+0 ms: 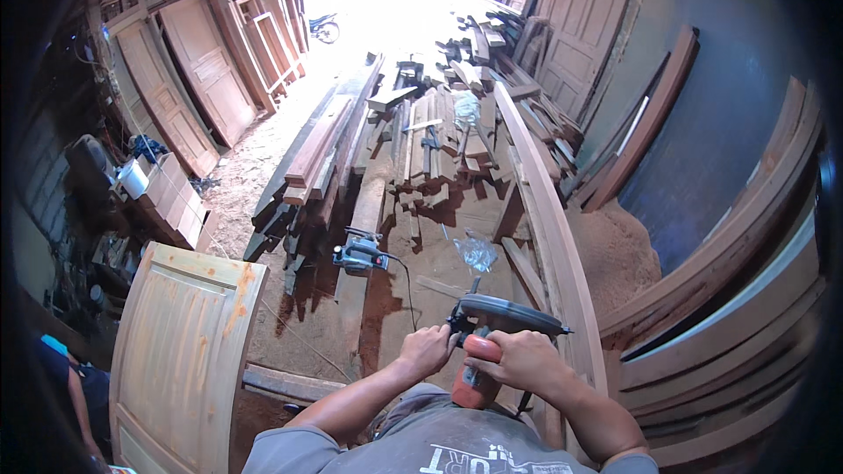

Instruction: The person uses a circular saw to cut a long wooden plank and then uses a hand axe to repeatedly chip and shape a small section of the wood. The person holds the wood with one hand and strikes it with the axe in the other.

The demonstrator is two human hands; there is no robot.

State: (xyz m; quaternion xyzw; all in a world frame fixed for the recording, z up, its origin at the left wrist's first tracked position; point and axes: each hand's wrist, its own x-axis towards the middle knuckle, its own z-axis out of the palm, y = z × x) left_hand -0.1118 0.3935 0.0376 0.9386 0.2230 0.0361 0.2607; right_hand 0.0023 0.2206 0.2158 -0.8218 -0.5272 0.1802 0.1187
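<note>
A handheld circular saw (475, 391), with an orange motor body and handle and a dark curved guard, is held close in front of my chest. My right hand (529, 360) wraps round its orange rear handle. At the saw's left front, my left hand (428, 348) is closed on a dark part of it. The guard reaches rightward toward a long wooden beam (555, 211) that runs away from me. Whether the blade touches wood is hidden. Ahead and to the left, a blue electric planer (358, 256) rests on a plank, its cord trailing down toward me.
Stacked timber (320, 145) and loose offcuts fill the middle. A pale door panel (180, 351) stands at my left; another person's arm (81, 412) shows beyond it. A clear plastic bag (476, 253) lies on the sawdust. Curved boards (729, 386) lean at right; doors (206, 66) line the left.
</note>
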